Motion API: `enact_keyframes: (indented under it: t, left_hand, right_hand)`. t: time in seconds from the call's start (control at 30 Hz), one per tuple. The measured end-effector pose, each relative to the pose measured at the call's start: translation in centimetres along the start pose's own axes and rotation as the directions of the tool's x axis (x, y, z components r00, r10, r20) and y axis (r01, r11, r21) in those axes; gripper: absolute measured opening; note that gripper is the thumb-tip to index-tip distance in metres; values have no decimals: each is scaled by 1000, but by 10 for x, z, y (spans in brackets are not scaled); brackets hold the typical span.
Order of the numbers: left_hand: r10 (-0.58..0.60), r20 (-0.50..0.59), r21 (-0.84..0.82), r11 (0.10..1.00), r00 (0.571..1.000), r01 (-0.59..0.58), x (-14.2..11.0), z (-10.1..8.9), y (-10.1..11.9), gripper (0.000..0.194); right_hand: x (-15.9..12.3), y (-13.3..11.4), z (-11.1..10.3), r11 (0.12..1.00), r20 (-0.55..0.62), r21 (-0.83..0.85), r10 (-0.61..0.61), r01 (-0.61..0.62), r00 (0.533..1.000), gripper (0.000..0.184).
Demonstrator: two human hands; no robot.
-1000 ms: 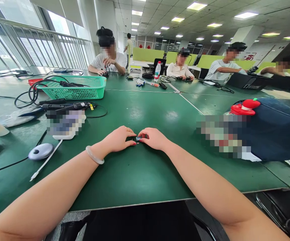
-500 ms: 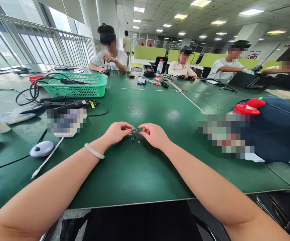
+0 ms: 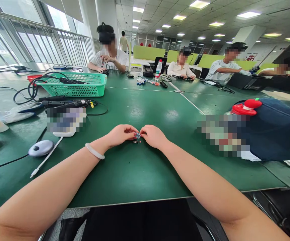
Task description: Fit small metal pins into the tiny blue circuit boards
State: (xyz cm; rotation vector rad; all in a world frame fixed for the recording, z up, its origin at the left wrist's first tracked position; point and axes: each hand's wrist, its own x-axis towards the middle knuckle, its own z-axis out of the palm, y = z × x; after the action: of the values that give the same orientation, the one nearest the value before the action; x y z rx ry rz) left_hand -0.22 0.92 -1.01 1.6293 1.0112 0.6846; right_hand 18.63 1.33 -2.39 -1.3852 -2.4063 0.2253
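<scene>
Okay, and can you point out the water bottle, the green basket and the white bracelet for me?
Plastic water bottle (image 3: pixel 158 71), head view, on its body.
Green perforated basket (image 3: pixel 96 87), head view, on its side wall.
White bangle bracelet (image 3: pixel 94 152), head view, on its band.

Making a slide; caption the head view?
Two hands, left and right, finger a small bluish piece above a green table.
</scene>
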Motion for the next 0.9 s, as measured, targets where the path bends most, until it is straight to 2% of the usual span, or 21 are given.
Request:
enact_keyframes:
  t: [0.07, 0.2, 0.3, 0.4, 0.5, 0.6, 0.77, 0.9]
  left_hand:
    - [8, -34, -29, 1000, 999, -9, 0, 1, 1, 28]
    - [-25, -182, -1, 1000, 983, 25, 2, -5, -2, 32]
    - [-53, -282, 47, 997, 958, 68, 4, -9, -5, 31]
    - [-75, -329, 45, 995, 942, 94, 5, -10, -7, 31]
    - [-99, -316, -25, 995, 944, 96, 4, -8, -4, 32]
    - [-135, -271, -78, 990, 953, 118, 2, -5, 0, 32]
    - [-120, -213, -86, 991, 970, 104, 1, -3, 2, 34]
    - [-112, -167, -102, 990, 980, 96, 2, -3, 0, 36]
  right_hand:
    - [-1, 1, -2, 999, 22, 30, -15, 14, 1000, 13]
    - [-6, 1, -8, 995, 33, 87, -55, 52, 998, 16]
    - [-9, -2, -10, 983, 24, 128, -137, 133, 990, 13]
    - [-11, -8, -8, 964, 40, 155, -226, 218, 973, 10]
    - [-11, -11, -5, 956, 46, 143, -266, 257, 963, 9]
    - [-10, -12, -5, 955, -1, 161, -253, 250, 967, 8]
    - [-11, -11, -10, 948, -43, 310, -67, 77, 997, 9]
    - [-11, -11, -10, 928, -59, 372, -11, 32, 998, 9]
